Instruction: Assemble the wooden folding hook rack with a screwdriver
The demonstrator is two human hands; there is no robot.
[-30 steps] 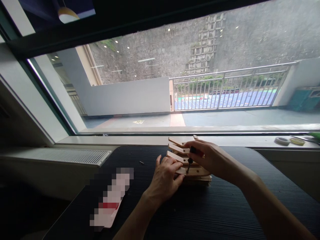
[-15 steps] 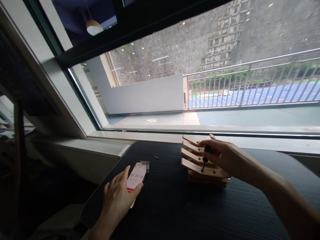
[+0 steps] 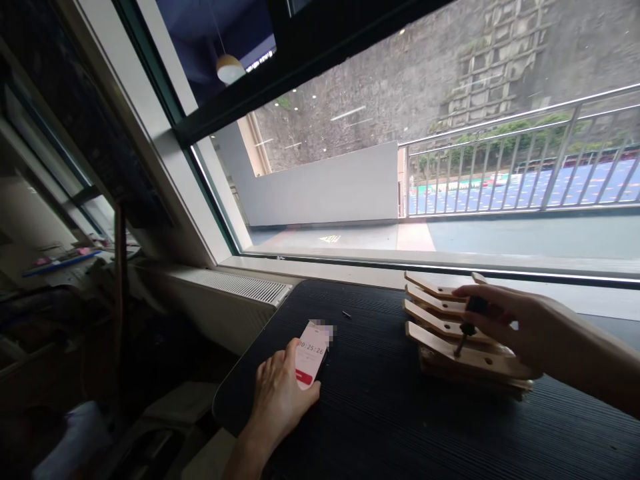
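Observation:
My left hand (image 3: pixel 283 390) grips a phone (image 3: pixel 310 360) by its sides, fingers along the left edge and thumb at the lower right. The phone's screen shows a running-time display and a red button. My right hand (image 3: pixel 523 323) is closed round a dark-handled screwdriver (image 3: pixel 469 325). Its shaft points down, and the tip meets a hole area in the front slat of a wooden slatted piece (image 3: pixel 493 365). Several curved slats with holes make up that piece. The hand hides part of its right side.
A small metal screw or pin (image 3: pixel 347 314) lies on the black table (image 3: pixel 370 413) beyond the phone. A radiator (image 3: pixel 240 283) stands left of the table, below the window sill (image 3: pixel 345 273). Outside the window is a railing (image 3: pixel 480 173).
The camera view has swung left, so everything sits further right in the picture. My left fingers have come closer round the phone. The screwdriver's tip stays at the front slat.

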